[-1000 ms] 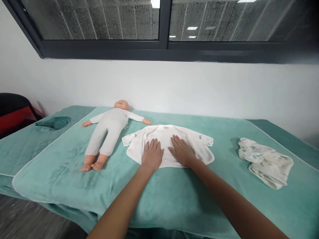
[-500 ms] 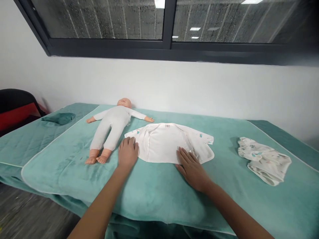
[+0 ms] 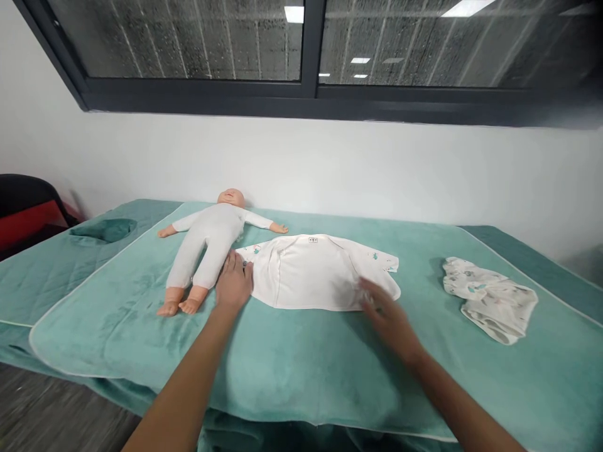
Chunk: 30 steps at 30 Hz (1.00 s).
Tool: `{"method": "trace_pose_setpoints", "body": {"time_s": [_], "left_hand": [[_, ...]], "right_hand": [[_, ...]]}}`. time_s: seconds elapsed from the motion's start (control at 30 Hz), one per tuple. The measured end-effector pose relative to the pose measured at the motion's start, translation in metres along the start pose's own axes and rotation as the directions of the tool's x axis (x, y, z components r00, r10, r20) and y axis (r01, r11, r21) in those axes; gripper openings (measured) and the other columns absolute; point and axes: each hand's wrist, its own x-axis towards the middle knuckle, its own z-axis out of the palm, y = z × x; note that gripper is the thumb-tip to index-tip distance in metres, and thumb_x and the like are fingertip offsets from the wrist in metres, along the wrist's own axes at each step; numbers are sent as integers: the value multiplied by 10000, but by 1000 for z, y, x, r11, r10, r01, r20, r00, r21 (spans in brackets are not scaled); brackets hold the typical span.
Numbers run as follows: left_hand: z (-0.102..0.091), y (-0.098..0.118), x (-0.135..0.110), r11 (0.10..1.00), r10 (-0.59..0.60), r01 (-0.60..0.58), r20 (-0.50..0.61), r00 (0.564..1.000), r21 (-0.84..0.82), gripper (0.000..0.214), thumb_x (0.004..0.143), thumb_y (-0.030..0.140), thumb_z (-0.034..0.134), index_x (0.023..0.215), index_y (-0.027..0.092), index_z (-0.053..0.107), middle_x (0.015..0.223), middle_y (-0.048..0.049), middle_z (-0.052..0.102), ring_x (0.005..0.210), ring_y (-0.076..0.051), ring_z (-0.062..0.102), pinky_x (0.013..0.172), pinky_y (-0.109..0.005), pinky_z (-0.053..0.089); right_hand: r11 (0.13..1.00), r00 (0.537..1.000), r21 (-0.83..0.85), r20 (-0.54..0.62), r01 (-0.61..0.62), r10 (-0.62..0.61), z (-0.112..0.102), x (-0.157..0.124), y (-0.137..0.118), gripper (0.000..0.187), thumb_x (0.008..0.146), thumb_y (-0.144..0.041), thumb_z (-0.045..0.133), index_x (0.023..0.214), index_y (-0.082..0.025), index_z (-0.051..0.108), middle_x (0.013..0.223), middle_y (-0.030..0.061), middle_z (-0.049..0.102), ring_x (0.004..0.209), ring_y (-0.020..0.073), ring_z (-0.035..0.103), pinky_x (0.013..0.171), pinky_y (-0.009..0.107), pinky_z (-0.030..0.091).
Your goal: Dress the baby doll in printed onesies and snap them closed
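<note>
A small white baby shirt lies spread out on the green blanket, its neck label toward the wall and its sleeves marked with little prints. My left hand rests on the shirt's left edge, fingers stretched out. Over the lower right part of the shirt is my right hand, smeared by motion; whether its fingers pinch the cloth cannot be made out. Left of the shirt a baby doll in white lies on its back, arms spread, its leg close to my left hand.
A folded, printed white baby garment lies on the blanket at the right. A green cloth piece is at the far left, beside a black and red chair. Behind the bed are a white wall and a dark-framed window.
My right hand has lifted from lying flat on the shirt and moved right, toward its side edge. My left hand stays at the left edge. The view has shifted slightly.
</note>
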Motion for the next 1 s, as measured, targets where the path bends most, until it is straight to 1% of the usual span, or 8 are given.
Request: {"method": "trace_pose_setpoints", "body": {"time_s": [0.1, 0.2, 0.4, 0.6, 0.7, 0.83, 0.9, 1.0], "left_hand": [[1, 1, -3, 1000, 10, -10, -39, 999, -5, 649, 984, 395, 263, 1429, -68, 356, 1546, -263, 299, 1465, -318, 261, 1199, -443, 262], [-1, 3, -5, 1000, 3, -2, -21, 1000, 8, 629, 982, 414, 271, 1460, 12, 350, 1577, -214, 263, 1468, -329, 248, 1161, -512, 314], [-9, 8, -8, 999, 21, -20, -25, 999, 34, 522, 980, 372, 294, 1405, 130, 475, 1544, -103, 386, 1434, -344, 301, 1127, -547, 345], [-9, 9, -12, 999, 39, -40, -84, 996, -5, 434, 974, 323, 328, 1282, 143, 575, 1451, -120, 507, 1384, -309, 392, 1093, -523, 392], [-9, 12, -17, 995, 91, -95, -100, 991, -37, 401, 967, 282, 339, 1252, 143, 585, 1413, -125, 543, 1377, -298, 409, 1083, -512, 412], [-29, 11, -21, 976, 190, -204, -150, 970, -82, 362, 959, 243, 370, 1234, 148, 585, 1394, -115, 558, 1386, -264, 409, 1140, -470, 377], [-48, 4, -17, 976, 185, -204, -205, 961, -78, 357, 953, 249, 398, 1253, 152, 566, 1416, -118, 532, 1401, -265, 389, 1148, -469, 372], [-78, -21, -3, 995, 81, -91, -222, 972, -34, 380, 929, 253, 446, 1280, 147, 544, 1450, -147, 482, 1422, -307, 347, 1146, -515, 351]], "right_hand": [[942, 889, -27, -341, -336, 307, -28, 38, 51, 619, 858, -581, 516, 1291, -140, 541, 1282, 179, 604, 1079, 280, 619, 887, 407, 511], [829, 840, -211, -312, -518, 445, -47, 74, 91, 643, 815, -595, 534, 1214, -93, 590, 1142, 203, 662, 998, 316, 629, 850, 425, 479], [830, 859, -234, -230, -505, 458, -53, 117, 117, 436, 749, -374, 603, 1130, -165, 631, 1001, 105, 712, 910, 269, 648, 768, 347, 466], [827, 845, -248, -337, -505, 415, -54, 116, 124, 469, 750, -282, 527, 1182, -112, 596, 1116, 191, 637, 1075, 321, 588, 892, 419, 458], [865, 871, -276, -390, -420, 299, -48, 111, 112, 481, 748, -267, 517, 1193, -96, 584, 1215, 226, 566, 1234, 357, 479, 1005, 474, 401], [948, 932, -297, -363, -116, 0, -24, 132, 64, 444, 773, -274, 512, 1190, -132, 570, 1271, 195, 530, 1288, 346, 423, 1080, 499, 340], [982, 967, -181, -257, -53, 4, 2, 157, 28, 452, 794, -299, 509, 1213, -131, 549, 1288, 193, 524, 1288, 332, 430, 1093, 490, 332], [992, 993, 58, -32, -115, 116, 63, 207, -32, 488, 837, -362, 490, 1274, -144, 499, 1341, 183, 514, 1237, 293, 502, 1067, 464, 375]]}}
